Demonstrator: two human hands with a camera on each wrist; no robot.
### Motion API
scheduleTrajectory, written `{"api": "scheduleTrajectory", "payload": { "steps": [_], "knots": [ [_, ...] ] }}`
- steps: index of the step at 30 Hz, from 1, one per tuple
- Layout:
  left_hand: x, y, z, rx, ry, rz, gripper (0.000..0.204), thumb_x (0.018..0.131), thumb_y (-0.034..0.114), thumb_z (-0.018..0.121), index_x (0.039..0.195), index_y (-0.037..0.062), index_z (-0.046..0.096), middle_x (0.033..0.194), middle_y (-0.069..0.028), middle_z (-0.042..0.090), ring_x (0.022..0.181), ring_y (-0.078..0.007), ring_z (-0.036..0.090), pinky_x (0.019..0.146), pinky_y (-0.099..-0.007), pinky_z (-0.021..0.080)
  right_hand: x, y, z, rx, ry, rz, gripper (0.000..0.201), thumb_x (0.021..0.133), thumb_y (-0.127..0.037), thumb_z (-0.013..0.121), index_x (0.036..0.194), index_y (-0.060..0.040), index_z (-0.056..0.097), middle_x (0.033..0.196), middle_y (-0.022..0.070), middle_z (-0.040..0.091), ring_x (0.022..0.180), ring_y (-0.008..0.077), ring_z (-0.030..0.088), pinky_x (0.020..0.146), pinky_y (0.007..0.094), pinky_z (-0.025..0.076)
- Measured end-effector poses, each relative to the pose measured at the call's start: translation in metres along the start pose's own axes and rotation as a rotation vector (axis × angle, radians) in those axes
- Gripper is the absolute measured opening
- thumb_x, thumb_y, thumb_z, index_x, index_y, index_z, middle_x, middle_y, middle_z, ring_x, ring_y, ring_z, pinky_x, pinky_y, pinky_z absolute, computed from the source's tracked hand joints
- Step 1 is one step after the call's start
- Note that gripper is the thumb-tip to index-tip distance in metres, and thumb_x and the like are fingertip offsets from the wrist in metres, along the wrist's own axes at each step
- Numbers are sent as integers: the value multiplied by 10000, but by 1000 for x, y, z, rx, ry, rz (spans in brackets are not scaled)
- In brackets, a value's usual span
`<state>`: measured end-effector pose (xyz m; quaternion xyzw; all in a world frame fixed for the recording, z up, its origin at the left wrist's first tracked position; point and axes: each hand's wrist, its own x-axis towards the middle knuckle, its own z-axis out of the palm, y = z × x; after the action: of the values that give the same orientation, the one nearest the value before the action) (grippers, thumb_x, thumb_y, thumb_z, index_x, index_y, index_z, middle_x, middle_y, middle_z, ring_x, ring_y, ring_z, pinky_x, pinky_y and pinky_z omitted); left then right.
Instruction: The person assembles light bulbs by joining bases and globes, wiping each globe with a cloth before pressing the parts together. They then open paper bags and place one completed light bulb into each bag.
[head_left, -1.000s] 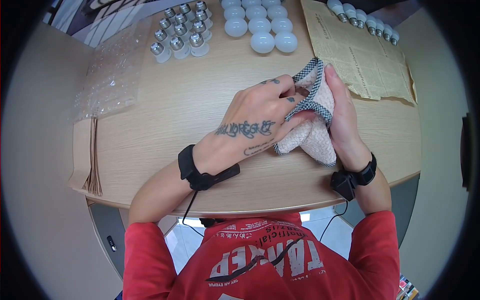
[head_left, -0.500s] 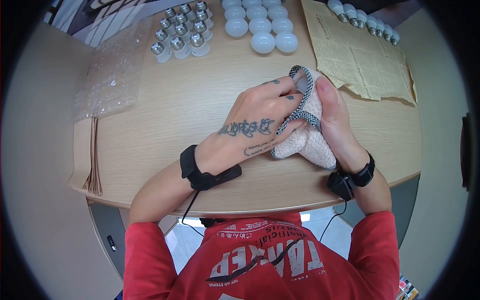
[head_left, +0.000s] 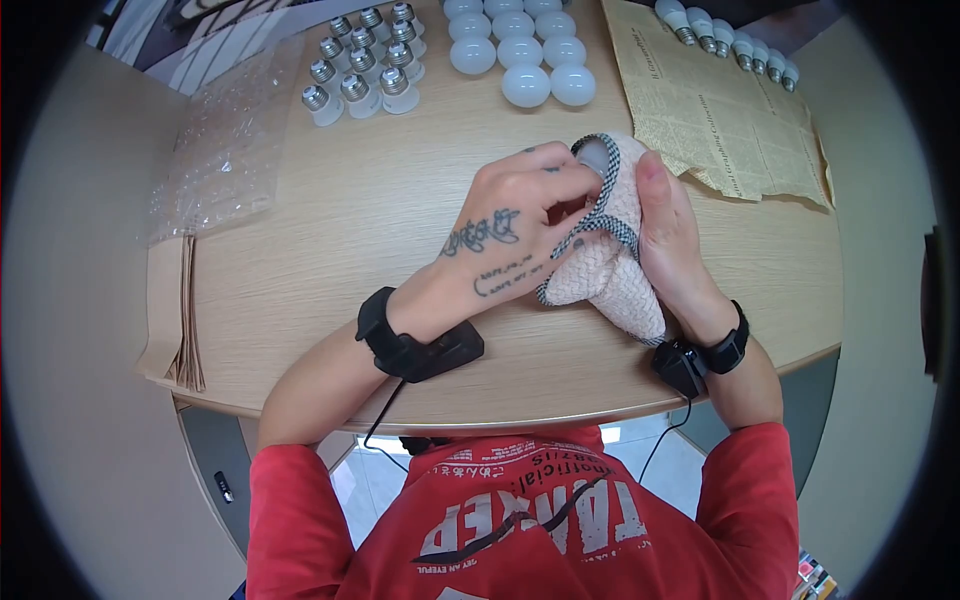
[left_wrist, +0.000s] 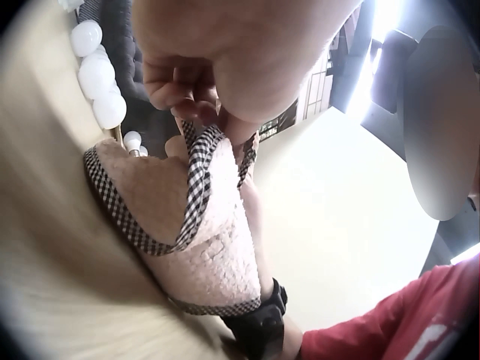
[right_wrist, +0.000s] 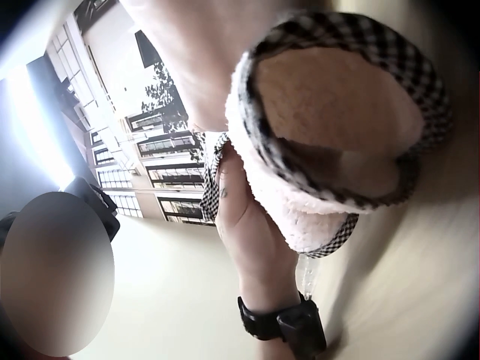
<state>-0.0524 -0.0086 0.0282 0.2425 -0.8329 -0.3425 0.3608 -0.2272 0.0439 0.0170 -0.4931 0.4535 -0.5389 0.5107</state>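
A pale pink fluffy cloth with black-and-white checked edging is bunched between the two hands over the table. My tattooed left hand pinches the cloth near its upper fold, thumb and fingers bent at the checked edge. From the other side, my right hand grips the bundle, its thumb pointing up along the cloth and its other fingers hidden behind it. A smooth whitish surface shows inside the fold; what it belongs to is mostly covered. In the right wrist view the cloth curls into a round opening.
At the back stand white bulbs with metal screw bases up and rows of round white bulbs. Printed brown paper lies at right, with smaller bulbs beyond. Bubble wrap and folded brown paper lie at left.
The cloth bundle has shifted slightly left and its upper fold has turned, showing the whitish surface. The left hand's knuckles have rolled, with its fingers bending more at the cloth's edge.
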Motion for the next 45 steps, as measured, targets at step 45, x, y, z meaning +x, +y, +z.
{"api": "scheduleTrajectory", "payload": {
  "steps": [45],
  "knots": [
    [20, -43, -71, 665, 186, -143, 244, 916, 285, 672, 1020, 65, 698, 638, -54, 591, 544, -133, 527, 521, -298, 412, 5, -5, -6, -466, 93, -275, 515, 795, -122, 761, 1267, -23, 580, 1165, 110, 598, 1044, 211, 617, 904, 334, 520]
  ]
}}
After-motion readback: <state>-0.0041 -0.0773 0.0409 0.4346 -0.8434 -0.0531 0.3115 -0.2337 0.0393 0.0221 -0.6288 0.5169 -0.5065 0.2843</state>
